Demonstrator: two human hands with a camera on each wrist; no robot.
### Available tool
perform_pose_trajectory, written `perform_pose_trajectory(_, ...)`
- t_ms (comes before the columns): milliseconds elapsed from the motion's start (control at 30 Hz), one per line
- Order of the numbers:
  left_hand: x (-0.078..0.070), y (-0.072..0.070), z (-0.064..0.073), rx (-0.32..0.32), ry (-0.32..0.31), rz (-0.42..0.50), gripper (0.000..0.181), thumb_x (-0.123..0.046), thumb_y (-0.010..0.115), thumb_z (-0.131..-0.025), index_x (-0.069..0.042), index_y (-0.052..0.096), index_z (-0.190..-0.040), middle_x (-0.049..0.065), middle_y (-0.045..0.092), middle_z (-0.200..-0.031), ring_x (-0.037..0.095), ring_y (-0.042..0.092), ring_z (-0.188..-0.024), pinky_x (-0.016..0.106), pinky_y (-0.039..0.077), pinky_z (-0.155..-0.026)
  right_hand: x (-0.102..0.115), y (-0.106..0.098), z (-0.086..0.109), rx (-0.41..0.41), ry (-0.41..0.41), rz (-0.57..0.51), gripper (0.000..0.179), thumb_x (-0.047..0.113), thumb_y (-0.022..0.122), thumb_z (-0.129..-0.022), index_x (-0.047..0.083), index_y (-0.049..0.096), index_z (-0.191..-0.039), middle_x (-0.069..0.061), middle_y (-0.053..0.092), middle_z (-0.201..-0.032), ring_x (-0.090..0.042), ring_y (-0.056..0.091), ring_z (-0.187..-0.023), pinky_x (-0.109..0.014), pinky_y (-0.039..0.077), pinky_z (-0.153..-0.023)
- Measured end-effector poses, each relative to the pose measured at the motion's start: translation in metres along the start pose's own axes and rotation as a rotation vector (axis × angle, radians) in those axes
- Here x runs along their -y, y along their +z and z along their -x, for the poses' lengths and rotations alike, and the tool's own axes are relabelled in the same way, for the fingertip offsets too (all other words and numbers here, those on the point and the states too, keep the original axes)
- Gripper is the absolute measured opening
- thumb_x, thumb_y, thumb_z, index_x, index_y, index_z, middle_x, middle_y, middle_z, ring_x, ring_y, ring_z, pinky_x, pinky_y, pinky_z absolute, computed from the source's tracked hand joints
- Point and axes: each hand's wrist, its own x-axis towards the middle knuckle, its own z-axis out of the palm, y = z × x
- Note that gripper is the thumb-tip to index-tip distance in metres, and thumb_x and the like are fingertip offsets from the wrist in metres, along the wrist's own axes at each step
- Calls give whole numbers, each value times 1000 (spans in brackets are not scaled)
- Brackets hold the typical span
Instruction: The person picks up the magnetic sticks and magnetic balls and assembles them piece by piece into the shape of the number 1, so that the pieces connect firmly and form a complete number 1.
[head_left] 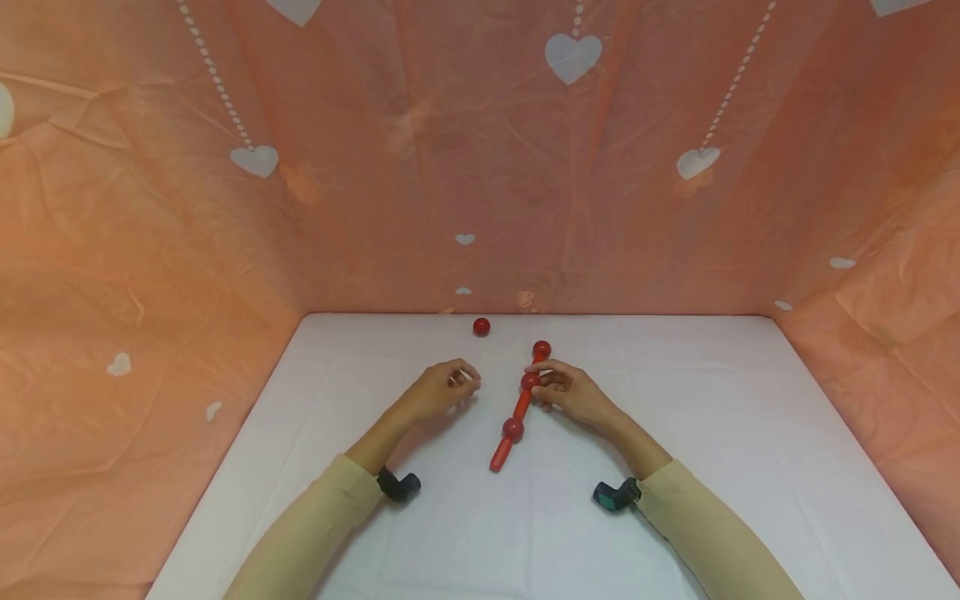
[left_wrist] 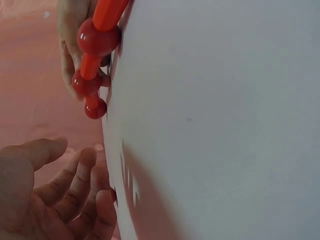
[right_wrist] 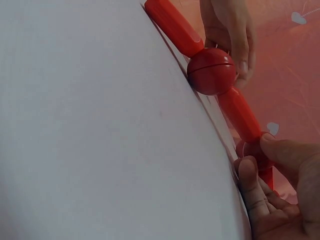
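Observation:
A jointed chain of glossy red balls and orange-red faceted rods (head_left: pixel 522 406) lies slantwise on the white table, its near end a bare rod. My right hand (head_left: pixel 573 393) pinches the chain's middle ball (right_wrist: pixel 254 152) between thumb and fingers. Beyond that hand another ball (head_left: pixel 542 349) caps the far end, and the nearest ball (right_wrist: pixel 211 71) has a dark seam around it. To the left of the chain, my left hand (head_left: pixel 444 388) hovers with loosely bent fingers and holds nothing; the left wrist view shows its fingers apart.
A single loose red ball (head_left: pixel 482 327) sits near the table's back edge, beyond the left hand. White cloth covers the table (head_left: pixel 675 400). An orange sheet (head_left: pixel 420 167) with pale hearts hangs behind it and along both sides.

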Motion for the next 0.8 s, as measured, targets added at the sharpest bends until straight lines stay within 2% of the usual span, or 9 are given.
perform_pose_trajectory(267,6,-4,-18,-30,14,1,19,-25,70,-107,-11,72,-120,4,73,-98,18,65,-90,32,54,-77,1,0,1,-5,8,25,39,7,70,-104,4,65,-142,-17,67,-112,-27,69,-91,-28,60,-79)
perform_pose_trajectory(500,9,-9,-32,-63,13,-39,22,-26,69,-107,-11,72,-122,7,74,-110,23,67,-103,40,57,-92,2,0,2,-4,5,22,39,8,71,-104,4,64,-142,-16,68,-113,-26,69,-92,-27,59,-80)
perform_pose_trajectory(667,15,-13,-45,-81,19,-49,22,-26,70,-106,-12,71,-123,6,73,-110,23,67,-103,39,56,-89,3,0,2,-1,9,30,40,9,71,-104,4,64,-143,-14,68,-114,-23,69,-90,-28,59,-80)
perform_pose_trajectory(800,15,-17,-54,-118,40,-82,24,-26,71,-106,-11,70,-124,8,73,-113,26,68,-106,44,55,-94,3,0,1,-3,15,39,41,10,71,-104,6,64,-144,-13,68,-114,-24,69,-91,-28,60,-80)
